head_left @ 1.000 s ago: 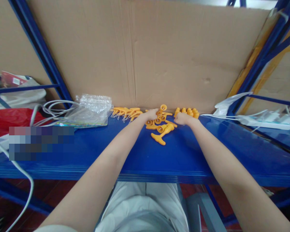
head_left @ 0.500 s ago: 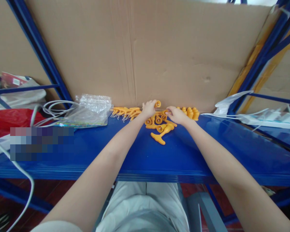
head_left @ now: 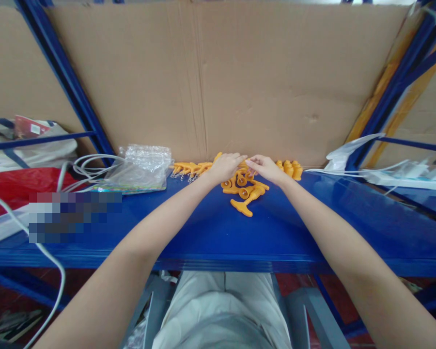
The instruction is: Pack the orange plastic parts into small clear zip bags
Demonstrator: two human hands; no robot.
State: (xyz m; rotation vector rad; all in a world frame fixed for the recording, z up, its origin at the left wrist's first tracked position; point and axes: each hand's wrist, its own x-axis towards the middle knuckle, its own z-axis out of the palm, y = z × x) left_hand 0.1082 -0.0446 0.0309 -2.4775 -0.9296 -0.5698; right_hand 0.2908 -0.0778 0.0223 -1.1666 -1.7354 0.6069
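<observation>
My left hand is closed around a yellow corkscrew. One end of its handle pokes out above the knuckles. My right hand meets it from the right, its fingers pinched together at the corkscrew's far end, which is mostly hidden. Below both hands lies a loose pile of yellow corkscrews with bell-shaped sleeves; the nearest has a T-shaped handle. Left of my left hand, several yellow handles with bare metal spirals lie in a row. Several yellow sleeves stand right of my right hand.
Everything lies on a blue shelf against a cardboard sheet. On the left are a clear plastic bag, white cables and a red bag. A white power strip lies at the right, by a blue upright.
My hands have come together. My left hand has moved the corkscrew toward the right hand, and its sleeve is now covered by fingers. The view has shifted slightly.
</observation>
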